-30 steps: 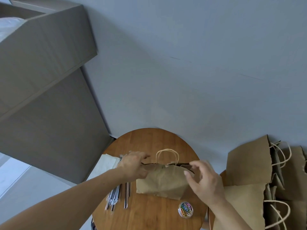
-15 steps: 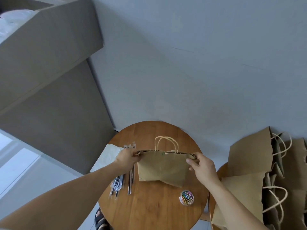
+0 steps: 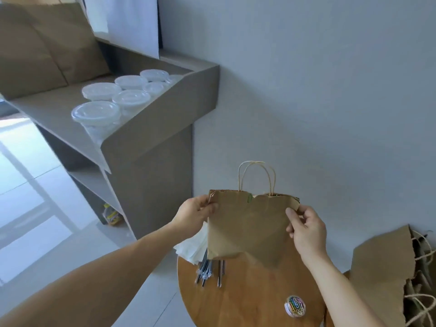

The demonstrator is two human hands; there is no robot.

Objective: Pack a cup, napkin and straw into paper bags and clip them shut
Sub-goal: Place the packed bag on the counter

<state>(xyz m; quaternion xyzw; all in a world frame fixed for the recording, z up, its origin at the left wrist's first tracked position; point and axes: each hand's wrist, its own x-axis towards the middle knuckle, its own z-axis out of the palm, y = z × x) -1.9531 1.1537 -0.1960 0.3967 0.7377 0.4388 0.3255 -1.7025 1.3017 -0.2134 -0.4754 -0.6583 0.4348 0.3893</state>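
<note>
A brown paper bag (image 3: 247,225) with twine handles hangs in the air above the round wooden table (image 3: 247,300). My left hand (image 3: 194,213) pinches its top left corner and my right hand (image 3: 305,228) pinches its top right corner. White napkins (image 3: 191,249) lie at the table's left edge, partly behind the bag. Wrapped straws (image 3: 208,271) lie beside them. A small clear tub of coloured paper clips (image 3: 295,306) sits near the table's front right. Several clear lidded cups (image 3: 96,114) stand on the grey shelf (image 3: 151,131) at the upper left.
More brown paper bags (image 3: 387,267) lie stacked at the right of the table. A grey wall rises behind the table. The shelf unit stands to the left, with cushions (image 3: 47,41) at its far end and pale floor tiles (image 3: 35,208) below.
Both hands have lifted the bag off the table and hold it up by its top corners. The view has turned left and up, bringing the shelf of cups into sight.
</note>
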